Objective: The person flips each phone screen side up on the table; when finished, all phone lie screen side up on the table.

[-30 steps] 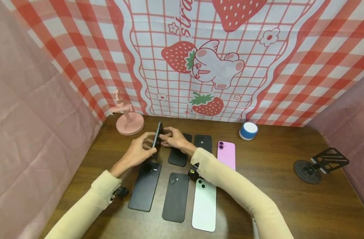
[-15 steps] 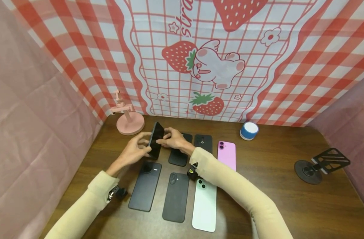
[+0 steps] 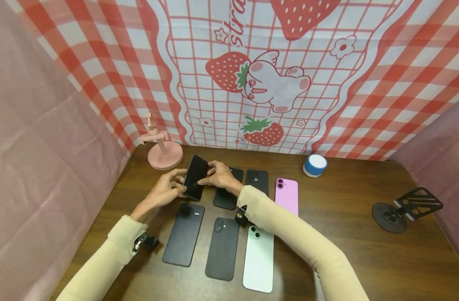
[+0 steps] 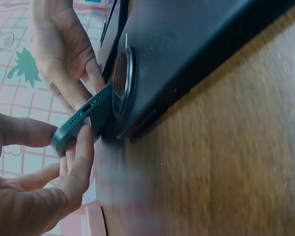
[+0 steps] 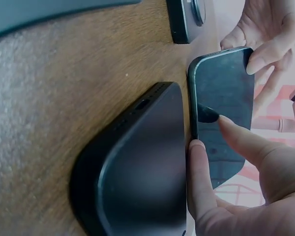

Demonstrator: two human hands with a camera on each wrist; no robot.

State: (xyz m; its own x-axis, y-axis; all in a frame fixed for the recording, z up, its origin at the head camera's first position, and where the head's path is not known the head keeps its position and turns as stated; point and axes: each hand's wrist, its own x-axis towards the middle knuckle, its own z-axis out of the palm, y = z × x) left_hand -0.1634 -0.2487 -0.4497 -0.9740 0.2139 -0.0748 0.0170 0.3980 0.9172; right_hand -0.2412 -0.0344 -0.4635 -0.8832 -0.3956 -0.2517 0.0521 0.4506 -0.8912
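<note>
A smartphone (image 3: 197,177) with a dark screen is held tilted, screen upward, at the back left of the table. My left hand (image 3: 164,190) grips its left edge, thumb at the near corner. On the opposite side my right hand (image 3: 223,176) pinches it; the right wrist view shows that thumb on the screen (image 5: 228,81) and a finger along the edge. The charging-port end (image 4: 86,109) faces the left wrist camera. Just in front lies a dark phone (image 3: 183,240) with a round camera, face down. A black phone (image 3: 225,200) lies partly under my right hand.
Also face down are a black phone (image 3: 222,253), a mint phone (image 3: 258,265), a pink phone (image 3: 286,198) and a dark phone (image 3: 262,186). A pink stand (image 3: 164,156) is at back left, a blue-white cylinder (image 3: 314,166) at back right, a black stand (image 3: 390,217) far right.
The held phone has turned from nearly edge-on to showing its screen, leaning back toward the left. My left hand has shifted slightly left and down with it; my right hand keeps nearly its place.
</note>
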